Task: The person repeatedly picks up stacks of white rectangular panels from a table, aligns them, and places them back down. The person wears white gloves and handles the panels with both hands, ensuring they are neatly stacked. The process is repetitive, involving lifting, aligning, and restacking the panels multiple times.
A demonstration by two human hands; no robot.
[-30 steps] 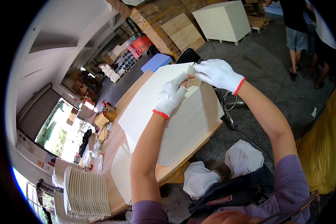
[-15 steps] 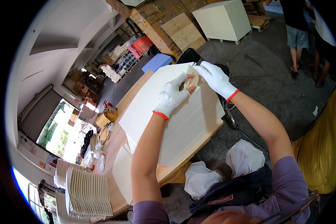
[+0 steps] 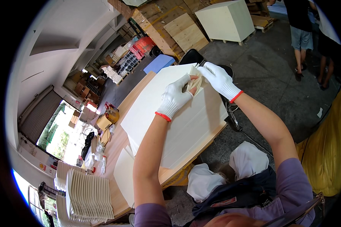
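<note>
Large cream-white sheets (image 3: 151,109) lie stacked on a light wooden table (image 3: 119,151). At the far right corner of the stack is a folded or fanned cream piece (image 3: 195,85), its layers showing as several thin edges. My left hand (image 3: 177,95), in a white knit glove with thumb and a fingertip bare, is closed around that piece. Over the same corner lies my right hand (image 3: 218,80), also gloved in white with a red cuff, its fingers bent down onto the edges. What its fingertips hold, if anything, is hidden.
Piles of folded cream sheets (image 3: 89,195) stand at the table's near left. Tools, bags and a yellow container (image 3: 111,113) sit along its left side. A black stool (image 3: 193,56) is just beyond the far corner. Two people (image 3: 301,34) stand far right; a yellow cover (image 3: 329,147) hangs nearer.
</note>
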